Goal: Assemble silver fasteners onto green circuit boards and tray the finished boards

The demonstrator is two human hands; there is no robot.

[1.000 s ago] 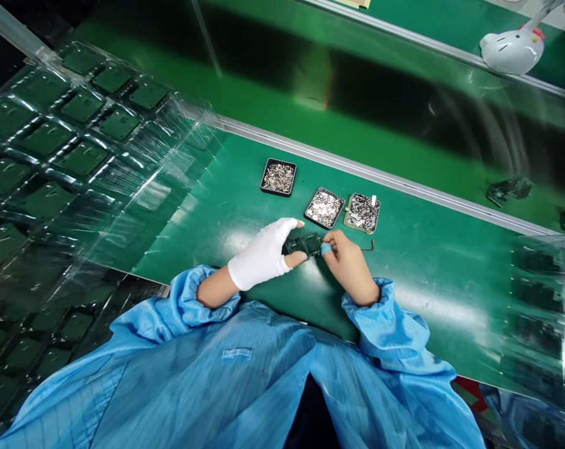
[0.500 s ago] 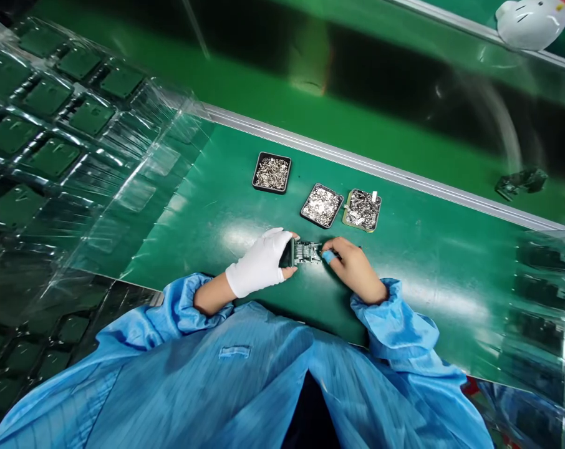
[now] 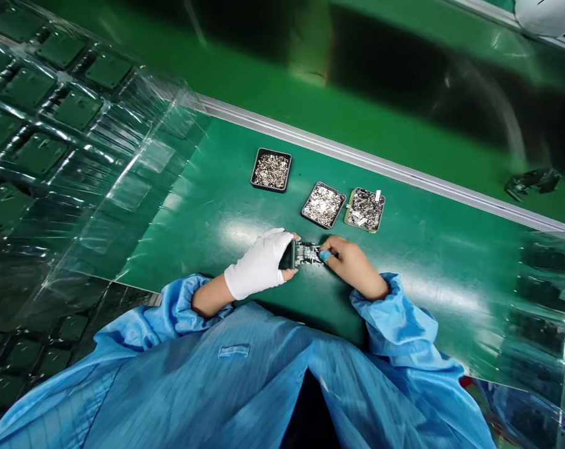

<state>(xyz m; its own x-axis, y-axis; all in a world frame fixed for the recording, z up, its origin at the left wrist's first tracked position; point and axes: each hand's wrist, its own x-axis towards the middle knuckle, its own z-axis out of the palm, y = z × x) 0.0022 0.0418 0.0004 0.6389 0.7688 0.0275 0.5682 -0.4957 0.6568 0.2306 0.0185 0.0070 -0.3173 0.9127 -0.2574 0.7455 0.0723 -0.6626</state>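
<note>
In a white glove with bare fingertips, my left hand [image 3: 260, 265] grips a small dark module [image 3: 307, 252] with a silvery, ribbed middle part, over the green worktop [image 3: 189, 206]. The fingers and thumb hold its left end from both sides. My right hand [image 3: 350, 262] is pinched at the module's right end, with a blue wrap on one finger. What lies between those fingertips is hidden or too small to make out.
Beyond my hands stand a black tray [image 3: 271, 169], a second tray [image 3: 323, 204] and a yellowish tray [image 3: 365, 210], each full of small metal parts. Clear plastic blister trays [image 3: 77, 112] with dark green pieces fill the left. More blister trays [image 3: 544, 299] lie right. A metal rail [image 3: 310, 143] edges the worktop.
My right fingertips have shifted slightly left, closer in on the module's right end. My left hand keeps its grip. The background has shifted a little as the camera moved.
</note>
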